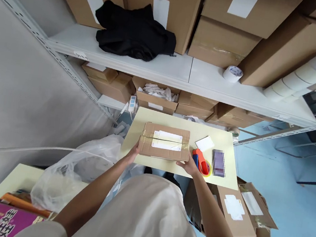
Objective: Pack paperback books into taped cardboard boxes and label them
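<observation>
A closed cardboard box [147, 137] sits near the front of a small pale-yellow table [133, 130]. White labels [166, 145] and a strip of clear tape run across its top seam. My left hand [132, 153] grips the box's left side, fingers partly hidden behind it. My right hand [188, 165] grips its lower right corner, with the thumb toward the front. Just right of that hand lies a red and blue tape dispenser [201, 162] with a roll of tape in it.
A white card [204, 143] and a pixelated purple item [218, 163] lie at the table's right. Behind stands a shelf [176, 68] with boxes, a black garment [136, 32] and tape rolls [233, 74]. Flattened cartons [234, 212] are at lower right, a plastic bag [82, 163] at left.
</observation>
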A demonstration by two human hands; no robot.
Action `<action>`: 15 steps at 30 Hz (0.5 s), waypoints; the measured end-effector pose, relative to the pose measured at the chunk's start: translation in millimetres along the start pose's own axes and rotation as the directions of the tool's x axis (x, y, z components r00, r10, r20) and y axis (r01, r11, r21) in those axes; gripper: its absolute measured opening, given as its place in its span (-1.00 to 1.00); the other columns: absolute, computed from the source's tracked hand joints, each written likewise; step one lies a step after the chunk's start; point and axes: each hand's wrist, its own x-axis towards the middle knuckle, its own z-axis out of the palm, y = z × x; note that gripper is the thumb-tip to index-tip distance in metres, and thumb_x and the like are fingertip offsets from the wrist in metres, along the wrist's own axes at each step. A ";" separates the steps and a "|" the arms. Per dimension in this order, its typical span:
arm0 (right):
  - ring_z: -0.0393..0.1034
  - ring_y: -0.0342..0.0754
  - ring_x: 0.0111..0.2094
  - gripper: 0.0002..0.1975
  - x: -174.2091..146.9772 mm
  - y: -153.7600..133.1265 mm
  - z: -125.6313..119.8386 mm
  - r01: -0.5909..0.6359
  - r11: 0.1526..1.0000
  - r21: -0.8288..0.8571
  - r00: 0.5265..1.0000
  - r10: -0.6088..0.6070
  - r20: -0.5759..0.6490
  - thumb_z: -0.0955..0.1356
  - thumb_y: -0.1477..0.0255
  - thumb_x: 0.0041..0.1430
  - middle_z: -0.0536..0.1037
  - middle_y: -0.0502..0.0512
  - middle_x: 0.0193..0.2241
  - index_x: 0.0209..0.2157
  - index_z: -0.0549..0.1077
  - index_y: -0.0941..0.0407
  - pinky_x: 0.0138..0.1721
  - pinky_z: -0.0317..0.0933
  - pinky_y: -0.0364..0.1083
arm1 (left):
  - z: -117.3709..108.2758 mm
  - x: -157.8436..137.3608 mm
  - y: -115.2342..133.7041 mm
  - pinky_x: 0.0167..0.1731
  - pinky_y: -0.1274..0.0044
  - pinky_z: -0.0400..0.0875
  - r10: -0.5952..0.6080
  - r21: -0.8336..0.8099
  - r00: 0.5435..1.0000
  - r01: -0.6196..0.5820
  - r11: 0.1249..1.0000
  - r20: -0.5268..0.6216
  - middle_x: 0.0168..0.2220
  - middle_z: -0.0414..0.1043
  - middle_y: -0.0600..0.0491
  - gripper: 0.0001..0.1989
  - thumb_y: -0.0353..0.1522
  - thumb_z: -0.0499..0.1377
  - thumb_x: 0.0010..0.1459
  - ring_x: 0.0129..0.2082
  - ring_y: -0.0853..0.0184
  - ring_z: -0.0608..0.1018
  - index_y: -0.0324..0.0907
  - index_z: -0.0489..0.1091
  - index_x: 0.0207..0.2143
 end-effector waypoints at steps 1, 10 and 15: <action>0.30 0.07 0.10 -0.09 -2.3 2.3 1.2 -0.023 0.998 0.058 1.000 0.022 0.018 0.47 0.25 -0.06 0.37 0.23 0.10 0.26 0.00 0.01 0.01 0.28 0.06 | -1.5 -3.3 -4.3 0.13 0.25 0.26 0.030 -0.021 0.999 -0.030 0.999 0.031 0.11 0.37 -0.21 0.17 0.41 -0.05 -0.29 0.19 0.01 0.33 -0.17 0.20 0.21; 0.38 0.11 -0.02 -0.33 10.5 -10.9 -10.0 0.003 0.991 0.133 0.999 0.004 -0.052 0.48 0.21 -0.14 0.49 0.21 -0.03 0.04 0.33 0.09 0.01 0.28 0.08 | -8.4 12.5 13.3 0.02 0.26 0.36 0.035 0.119 0.999 -0.038 0.992 0.027 0.03 0.42 -0.16 -0.14 -0.11 0.33 -0.17 0.06 0.04 0.44 -0.21 0.20 0.18; 0.46 0.11 -0.14 -0.49 23.9 -29.3 -37.1 -0.084 0.995 0.061 0.994 0.088 -0.071 0.42 0.11 -0.04 0.57 0.17 -0.11 -0.06 0.44 0.05 -0.13 0.35 0.04 | -15.7 36.6 39.5 -0.11 0.36 0.43 0.044 0.164 0.999 -0.039 0.986 -0.025 -0.01 0.47 -0.14 -0.36 -0.14 0.18 0.00 -0.07 0.14 0.53 -0.23 0.26 0.12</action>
